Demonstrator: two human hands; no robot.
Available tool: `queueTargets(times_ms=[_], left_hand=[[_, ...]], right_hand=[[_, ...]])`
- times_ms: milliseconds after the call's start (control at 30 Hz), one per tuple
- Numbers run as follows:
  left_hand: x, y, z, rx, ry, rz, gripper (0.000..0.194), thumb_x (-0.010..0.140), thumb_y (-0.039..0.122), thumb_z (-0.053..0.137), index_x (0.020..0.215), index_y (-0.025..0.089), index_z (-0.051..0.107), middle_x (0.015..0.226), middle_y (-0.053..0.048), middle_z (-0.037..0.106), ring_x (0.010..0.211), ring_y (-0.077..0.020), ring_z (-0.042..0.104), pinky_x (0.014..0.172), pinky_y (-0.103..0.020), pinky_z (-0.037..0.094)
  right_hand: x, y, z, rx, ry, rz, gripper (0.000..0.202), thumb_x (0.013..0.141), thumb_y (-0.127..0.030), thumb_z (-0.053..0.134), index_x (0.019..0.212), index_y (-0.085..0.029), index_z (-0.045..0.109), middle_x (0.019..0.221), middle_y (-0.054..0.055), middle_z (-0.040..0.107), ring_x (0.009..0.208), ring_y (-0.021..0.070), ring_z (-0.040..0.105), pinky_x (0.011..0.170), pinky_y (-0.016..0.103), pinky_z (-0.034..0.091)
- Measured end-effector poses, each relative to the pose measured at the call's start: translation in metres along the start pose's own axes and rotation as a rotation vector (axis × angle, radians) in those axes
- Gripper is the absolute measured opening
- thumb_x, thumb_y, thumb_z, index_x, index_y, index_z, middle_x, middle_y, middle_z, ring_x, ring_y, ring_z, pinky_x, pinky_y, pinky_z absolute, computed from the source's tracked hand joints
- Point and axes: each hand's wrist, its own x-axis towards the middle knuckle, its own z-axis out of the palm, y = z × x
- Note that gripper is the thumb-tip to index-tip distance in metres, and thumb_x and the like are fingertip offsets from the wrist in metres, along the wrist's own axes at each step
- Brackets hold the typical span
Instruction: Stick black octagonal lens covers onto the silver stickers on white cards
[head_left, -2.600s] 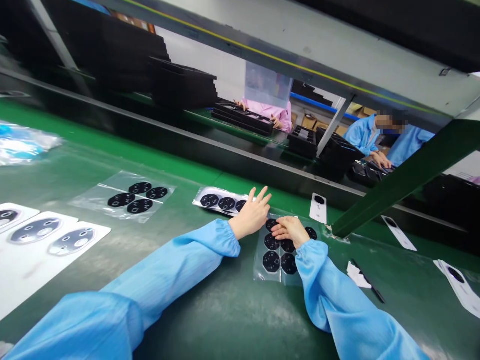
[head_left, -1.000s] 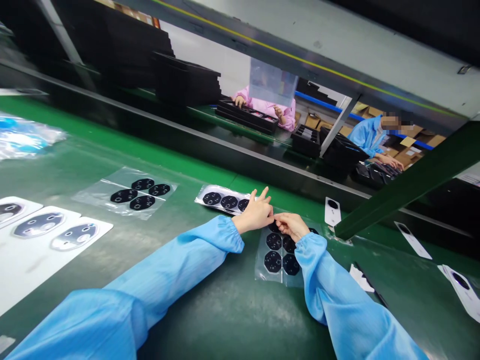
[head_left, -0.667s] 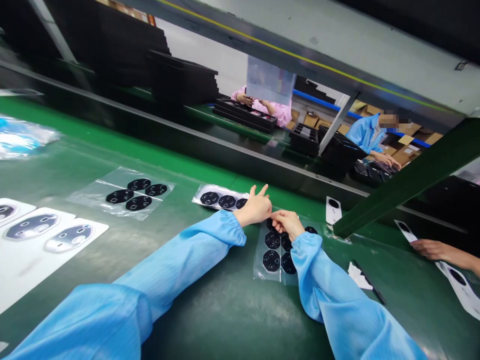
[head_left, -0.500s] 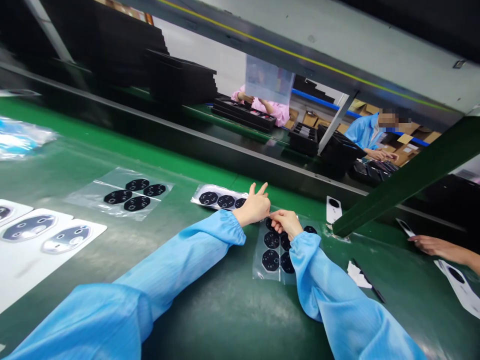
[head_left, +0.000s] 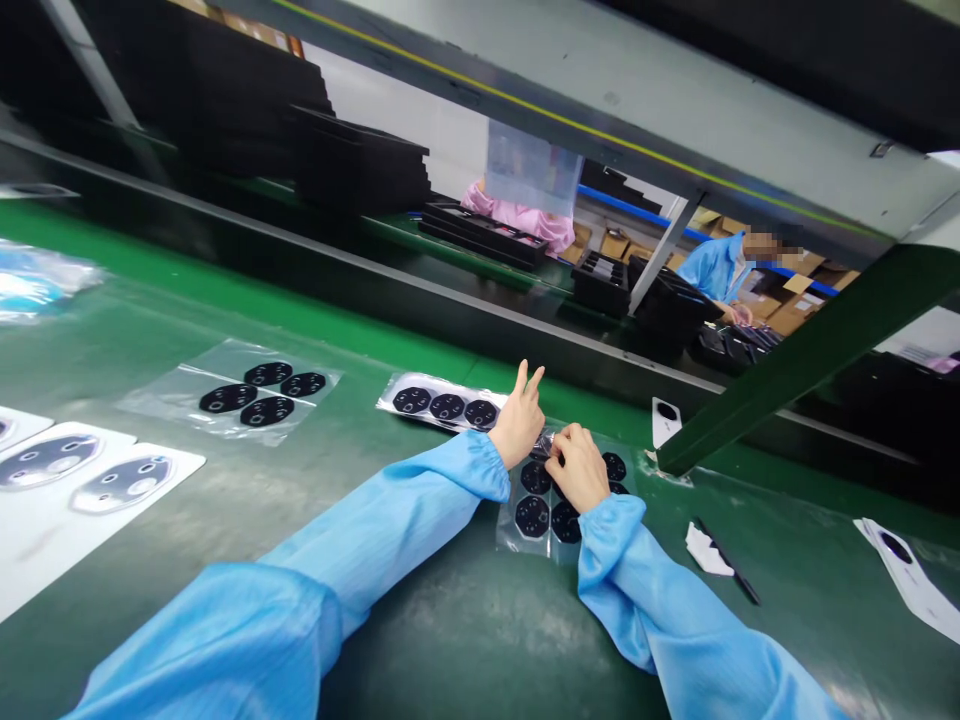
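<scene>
My left hand [head_left: 517, 420] is over the right end of a silvery strip [head_left: 391, 392] bearing round black pieces [head_left: 447, 406]. Two of its fingers stretch up, while the thumb side is hidden. My right hand [head_left: 581, 468] is closed, its fingertips bent down at the top of a clear sheet [head_left: 517, 542] with several black octagonal pieces [head_left: 532, 517]. Between the hands is a small dark, shiny piece [head_left: 546, 440], and the fingertips are too small to show what is pinched.
Another clear sheet [head_left: 169, 393] with black pieces lies left. White cards [head_left: 169, 462] with shiny discs are at far left, near a plastic bag [head_left: 45, 280]. A green post [head_left: 810, 360], white scrap [head_left: 705, 550] and black pen [head_left: 731, 565] are right. Two people sit beyond.
Both hands have shifted slightly; the left now points its fingers more upward and the right has turned its fingertips down. Another person's hand at the right edge has gone, with the card beside it.
</scene>
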Motion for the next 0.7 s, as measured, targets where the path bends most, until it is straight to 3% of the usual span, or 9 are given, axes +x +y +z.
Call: queueTargets(times_ms=[100,167,233,433,700], left_hand=[[-0.005,0.011,-0.003,-0.071,0.019,0.004,0.021,0.081,0.012,0.060,0.101,0.017,0.064,0.124,-0.010,0.057,0.132,-0.0334,0.032,0.109,-0.059,0.021],[-0.008,0.017,-0.001,-0.129,0.001,0.010,0.026,0.088,0.024,0.056,0.113,0.017,0.057,0.124,-0.010,0.055,0.117,-0.0272,0.049,0.098,-0.051,0.040],[-0.009,0.019,0.004,-0.181,-0.054,-0.001,0.031,0.089,0.032,0.054,0.117,0.016,0.053,0.119,-0.008,0.056,0.101,-0.0214,0.058,0.085,-0.043,0.050],[0.004,0.003,0.020,-0.293,-0.248,-0.085,0.031,0.089,0.032,0.054,0.116,0.016,0.054,0.116,-0.008,0.057,0.097,-0.0204,0.059,0.082,-0.041,0.052],[0.015,0.010,0.012,-0.338,-0.364,-0.143,0.032,0.089,0.032,0.054,0.117,0.016,0.053,0.117,-0.008,0.057,0.099,-0.0208,0.059,0.083,-0.041,0.051]], right_hand=[[-0.006,0.001,0.004,-0.036,0.041,-0.032,0.015,0.076,-0.007,0.049,0.072,-0.021,0.055,0.093,0.006,0.054,0.090,0.0225,0.048,0.074,0.033,0.041],[-0.008,0.003,0.006,-0.046,0.064,-0.044,0.016,0.078,-0.008,0.048,0.079,-0.021,0.057,0.094,0.007,0.055,0.089,0.0226,0.049,0.073,0.033,0.042],[-0.008,0.004,0.008,-0.048,0.083,-0.056,0.016,0.079,-0.009,0.047,0.083,-0.021,0.057,0.094,0.007,0.055,0.087,0.0221,0.050,0.072,0.032,0.044],[-0.009,0.007,0.011,-0.052,0.129,-0.110,0.016,0.076,-0.004,0.048,0.073,-0.018,0.055,0.094,0.005,0.053,0.087,0.0187,0.052,0.070,0.029,0.047],[-0.021,0.006,0.010,-0.136,0.157,-0.265,0.029,0.071,0.001,0.047,0.089,-0.018,0.060,0.120,0.011,0.055,0.110,0.0244,0.048,0.084,0.037,0.048]])
